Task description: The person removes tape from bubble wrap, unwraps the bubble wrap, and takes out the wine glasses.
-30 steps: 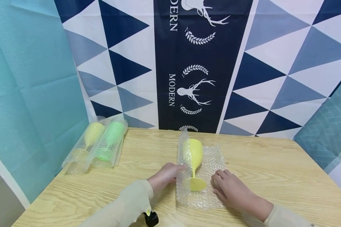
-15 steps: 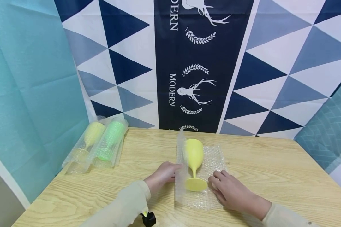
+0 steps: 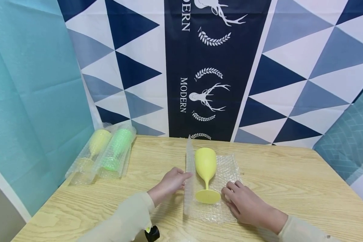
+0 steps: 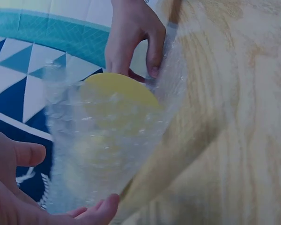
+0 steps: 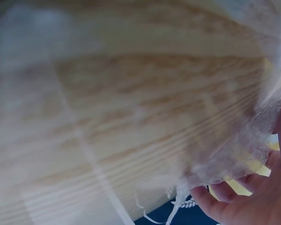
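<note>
A yellow plastic goblet (image 3: 206, 164) lies on a sheet of bubble wrap (image 3: 228, 171), its bowl toward the back and its round foot toward the front. Along the goblet's left side, the wrap's left part stands raised as a flap (image 3: 189, 188). My left hand (image 3: 170, 183) is at that flap, fingertips touching its outer side. In the left wrist view its thumb (image 4: 30, 154) and fingers are spread apart, and the goblet's foot (image 4: 119, 89) shows beyond the flap. My right hand (image 3: 246, 203) rests with loosely bent fingers on the wrap's right side, beside the foot.
At the back left of the wooden table (image 3: 290, 188) lie a yellow goblet (image 3: 99, 141) and a green goblet (image 3: 121, 143), each wrapped in bubble wrap. A patterned cloth (image 3: 139, 67) hangs behind the table, and a blue cloth (image 3: 39, 101) hangs at the left.
The left hand has moved slightly left, and the wrap's flap has swung left with it, uncovering the goblet. The right hand has moved slightly left, nearer the foot, and stays on the wrap's right side.
</note>
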A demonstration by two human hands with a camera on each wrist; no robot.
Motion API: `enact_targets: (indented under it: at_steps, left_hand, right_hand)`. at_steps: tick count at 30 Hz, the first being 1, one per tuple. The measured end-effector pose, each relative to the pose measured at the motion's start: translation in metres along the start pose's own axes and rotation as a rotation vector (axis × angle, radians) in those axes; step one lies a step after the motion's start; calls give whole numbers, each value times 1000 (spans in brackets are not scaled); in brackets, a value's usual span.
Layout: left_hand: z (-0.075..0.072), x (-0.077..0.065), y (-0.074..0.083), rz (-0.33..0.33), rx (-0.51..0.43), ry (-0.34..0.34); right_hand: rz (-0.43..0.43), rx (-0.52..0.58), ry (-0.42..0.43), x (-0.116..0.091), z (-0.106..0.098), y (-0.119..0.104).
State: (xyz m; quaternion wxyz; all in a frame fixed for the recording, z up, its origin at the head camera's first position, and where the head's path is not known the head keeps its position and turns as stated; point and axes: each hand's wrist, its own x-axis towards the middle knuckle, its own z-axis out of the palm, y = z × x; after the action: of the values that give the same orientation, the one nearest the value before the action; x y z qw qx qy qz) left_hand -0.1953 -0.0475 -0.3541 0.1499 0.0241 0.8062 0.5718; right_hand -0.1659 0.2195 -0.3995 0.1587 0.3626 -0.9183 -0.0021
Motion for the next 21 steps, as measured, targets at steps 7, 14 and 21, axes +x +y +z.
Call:
enact_targets:
  at_steps: [7, 14, 21]
  left_hand:
    - [-7, -8, 13, 134, 238, 48]
    - [-4, -13, 19, 426, 508, 89]
    - [-4, -11, 20, 876, 949, -6]
  right_hand:
    - [0, -13, -44, 1, -2, -1]
    - [5, -27, -46, 0, -2, -2]
    - [6, -42, -53, 0, -2, -2]
